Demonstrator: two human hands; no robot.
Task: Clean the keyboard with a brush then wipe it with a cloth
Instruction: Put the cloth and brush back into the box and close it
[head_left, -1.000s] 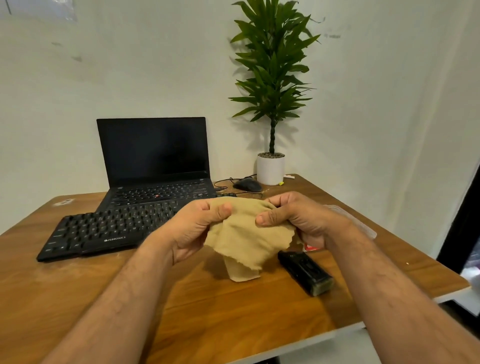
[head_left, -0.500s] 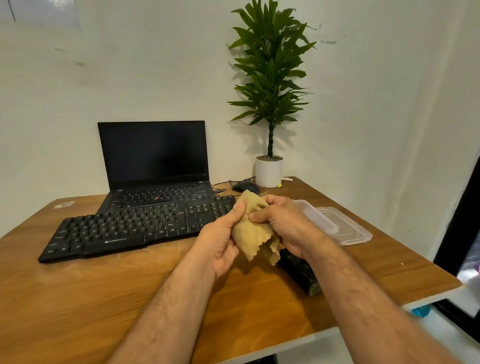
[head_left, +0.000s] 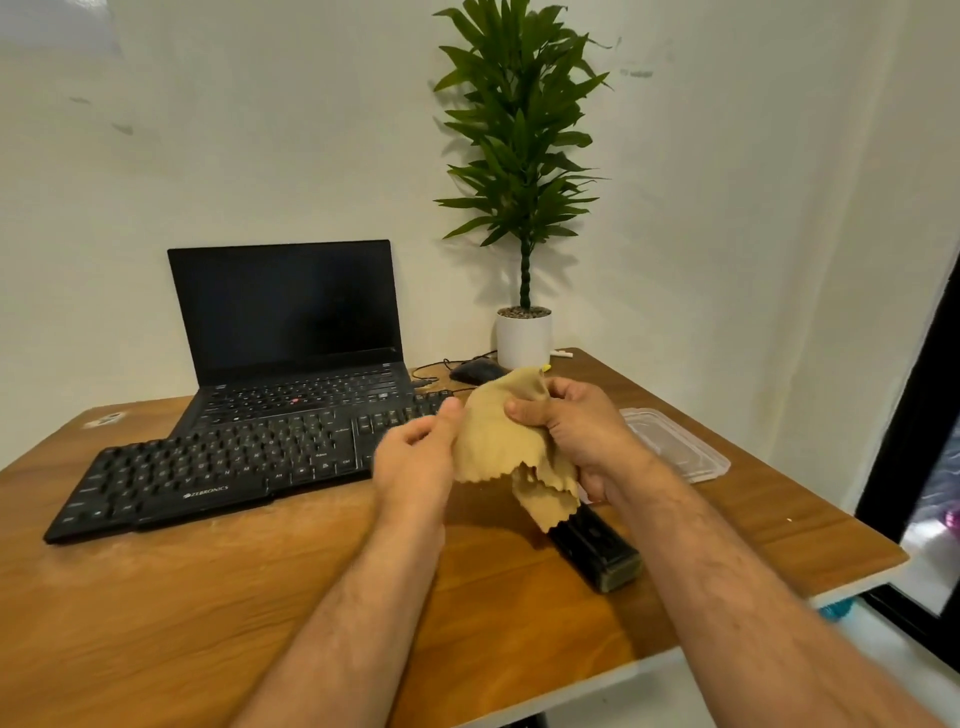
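A tan cloth (head_left: 496, 441) hangs bunched above the table, and my right hand (head_left: 576, 431) grips its upper right part. My left hand (head_left: 415, 460) is blurred just left of the cloth. Its thumb lies against the cloth's left edge and its fingers are loosely curled, with no clear hold on the cloth. The black keyboard (head_left: 208, 470) lies on the wooden table (head_left: 208, 623) to the left, its right end behind my left hand. A black brush (head_left: 597, 553) lies on the table under the cloth's hanging corner.
An open black laptop (head_left: 285, 322) stands behind the keyboard. A black mouse (head_left: 475, 371) with its cable and a potted plant (head_left: 523, 332) are at the back. A clear plastic lid (head_left: 675, 449) lies right of my right hand. The table's right edge is near.
The cloth went from spread between both hands to bunched in my right hand. My left hand has loosened its pinch and now sits at the cloth's left edge.
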